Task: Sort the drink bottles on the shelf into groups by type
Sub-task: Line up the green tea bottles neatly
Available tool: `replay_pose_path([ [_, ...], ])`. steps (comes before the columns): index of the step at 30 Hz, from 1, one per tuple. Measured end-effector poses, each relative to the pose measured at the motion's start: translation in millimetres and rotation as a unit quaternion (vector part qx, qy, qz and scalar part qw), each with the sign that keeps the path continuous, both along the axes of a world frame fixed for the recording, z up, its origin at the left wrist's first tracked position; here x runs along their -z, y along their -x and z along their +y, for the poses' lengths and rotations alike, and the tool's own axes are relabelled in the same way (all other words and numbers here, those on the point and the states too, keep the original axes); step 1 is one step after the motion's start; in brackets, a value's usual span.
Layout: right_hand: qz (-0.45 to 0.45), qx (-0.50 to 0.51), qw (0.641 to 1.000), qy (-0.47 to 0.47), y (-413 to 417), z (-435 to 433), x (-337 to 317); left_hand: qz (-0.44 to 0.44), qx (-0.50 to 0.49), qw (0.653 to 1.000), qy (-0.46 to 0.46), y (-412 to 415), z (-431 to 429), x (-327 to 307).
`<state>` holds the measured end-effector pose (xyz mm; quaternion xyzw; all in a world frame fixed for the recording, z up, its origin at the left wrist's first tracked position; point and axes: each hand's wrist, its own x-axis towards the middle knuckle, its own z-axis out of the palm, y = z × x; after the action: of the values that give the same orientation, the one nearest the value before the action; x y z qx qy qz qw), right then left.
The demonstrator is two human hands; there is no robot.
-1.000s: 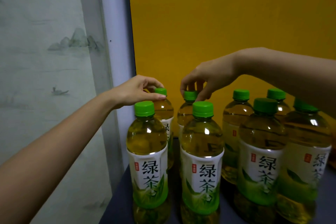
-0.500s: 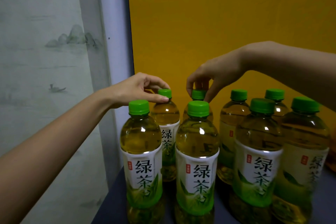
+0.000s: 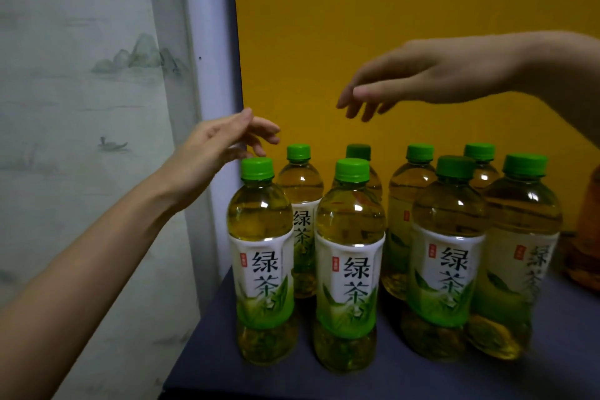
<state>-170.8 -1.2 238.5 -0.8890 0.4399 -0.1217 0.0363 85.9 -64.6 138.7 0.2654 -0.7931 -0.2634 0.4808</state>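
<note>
Several green tea bottles with green caps stand in two rows on the dark shelf [image 3: 406,380]. The front row starts at the left with one bottle [image 3: 263,256], then a second [image 3: 349,269]. Behind them stand the back-left bottle [image 3: 300,185] and the bottle to its right [image 3: 358,153], mostly hidden. My left hand [image 3: 220,146] hovers just above and left of the front-left cap, fingers relaxed, holding nothing. My right hand [image 3: 415,81] hangs well above the back row, fingers loose and empty.
An amber-coloured bottle [image 3: 587,230] shows at the right edge, cut off by the frame. A yellow panel [image 3: 389,10] backs the shelf. A pale upright post [image 3: 207,75] and a painted wall lie to the left.
Both hands have let go of the caps of the two back-row bottles and lifted away. The right hand rose high; the left drew back to the left.
</note>
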Motion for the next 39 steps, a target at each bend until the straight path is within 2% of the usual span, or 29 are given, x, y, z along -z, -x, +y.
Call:
replay_pose_path([
  [2, -0.02, -0.022, 0.998, -0.048, -3.7, 15.9, 8.8, -0.021, 0.04, 0.999, 0.012, -7.4, 20.9, 4.3],
  [4, 0.024, -0.028, 0.998, -0.051, -9.9, 22.5, 21.7, -0.053, 0.046, 0.997, 0.026, -9.1, 35.5, 7.9],
  [6, 0.064, -0.022, 0.998, -0.01, -16.4, 22.5, 33.8, -0.083, 0.003, 0.996, 0.043, -9.3, 40.5, 9.6],
  [8, 0.065, -0.023, 0.997, 0.031, -19.5, 19.7, 41.5, -0.105, -0.056, 0.991, 0.053, -9.7, 41.4, 8.9],
  [13, 0.051, -0.015, 0.997, 0.058, -15.9, 22.3, 43.4, -0.09, -0.05, 0.994, 0.027, -5.6, 43.1, 7.5],
  [21, 0.086, 0.032, 0.991, 0.093, -9.5, 21.2, 41.7, -0.128, -0.031, 0.99, 0.041, 15.7, 44.7, 0.8],
  [39, 0.042, 0.064, 0.992, 0.101, -5.2, 20.9, 54.6, -0.149, -0.026, 0.988, 0.043, 21.2, 31.4, 2.2],
])
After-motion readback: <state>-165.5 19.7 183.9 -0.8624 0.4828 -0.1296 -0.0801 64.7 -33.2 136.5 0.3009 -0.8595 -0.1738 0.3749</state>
